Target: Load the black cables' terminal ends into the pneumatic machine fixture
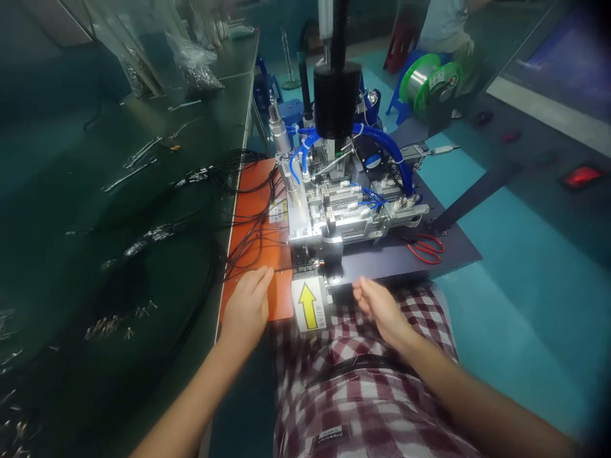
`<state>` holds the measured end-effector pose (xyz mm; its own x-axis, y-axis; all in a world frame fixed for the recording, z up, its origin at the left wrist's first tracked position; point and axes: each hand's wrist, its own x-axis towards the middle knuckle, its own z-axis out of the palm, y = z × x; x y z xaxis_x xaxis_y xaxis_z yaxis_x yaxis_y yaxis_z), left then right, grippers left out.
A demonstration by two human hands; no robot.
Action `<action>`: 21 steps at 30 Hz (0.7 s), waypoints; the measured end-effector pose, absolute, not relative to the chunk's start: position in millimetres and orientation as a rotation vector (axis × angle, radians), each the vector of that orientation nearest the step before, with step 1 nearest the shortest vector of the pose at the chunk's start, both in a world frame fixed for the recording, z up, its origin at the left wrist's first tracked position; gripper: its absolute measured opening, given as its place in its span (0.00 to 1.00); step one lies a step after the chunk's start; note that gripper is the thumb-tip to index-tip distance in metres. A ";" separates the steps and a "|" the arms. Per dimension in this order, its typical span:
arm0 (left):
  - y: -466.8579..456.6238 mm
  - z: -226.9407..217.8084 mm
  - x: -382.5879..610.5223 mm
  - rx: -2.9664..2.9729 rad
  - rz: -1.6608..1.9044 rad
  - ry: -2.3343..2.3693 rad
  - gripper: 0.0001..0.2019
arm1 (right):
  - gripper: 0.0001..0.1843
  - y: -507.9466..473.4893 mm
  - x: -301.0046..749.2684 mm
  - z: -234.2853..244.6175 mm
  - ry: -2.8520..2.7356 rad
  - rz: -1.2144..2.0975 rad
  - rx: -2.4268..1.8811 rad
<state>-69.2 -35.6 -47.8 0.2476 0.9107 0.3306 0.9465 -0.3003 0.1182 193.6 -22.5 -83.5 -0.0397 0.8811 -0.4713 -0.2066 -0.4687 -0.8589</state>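
My left hand (248, 305) rests on an orange mat (255, 191), fingers pinched on a thin black wire (282, 271) that runs toward the front of a small metal machine (334, 210). My right hand (379, 308) hovers over my checked lap at the dark base plate's (453, 251) front edge, fingers loosely curled with nothing visible in them. A white label with a yellow arrow (309, 304) sits between the two hands, pointing at the machine.
Black cables (238, 210) loop over the dark green bench (95, 222) at left, with small metal parts and plastic bags. Red-handled scissors (426, 247) lie on the base plate. A green wire spool (427, 79) and another person sit behind the machine.
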 end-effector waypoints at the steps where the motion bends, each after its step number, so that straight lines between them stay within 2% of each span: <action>1: -35.3 -47.4 -68.6 -2.391 -0.524 -1.790 0.24 | 0.22 -30.8 200.6 -88.7 -0.746 1.647 -1.419; 10: -36.5 -43.8 -69.0 -2.359 -0.582 -1.745 0.22 | 0.20 -52.9 217.4 -100.1 -0.745 1.703 -1.505; 21: 41.0 -38.9 -84.3 -2.459 -0.668 -1.699 0.18 | 0.18 -70.5 219.1 -99.1 -0.818 1.744 -1.552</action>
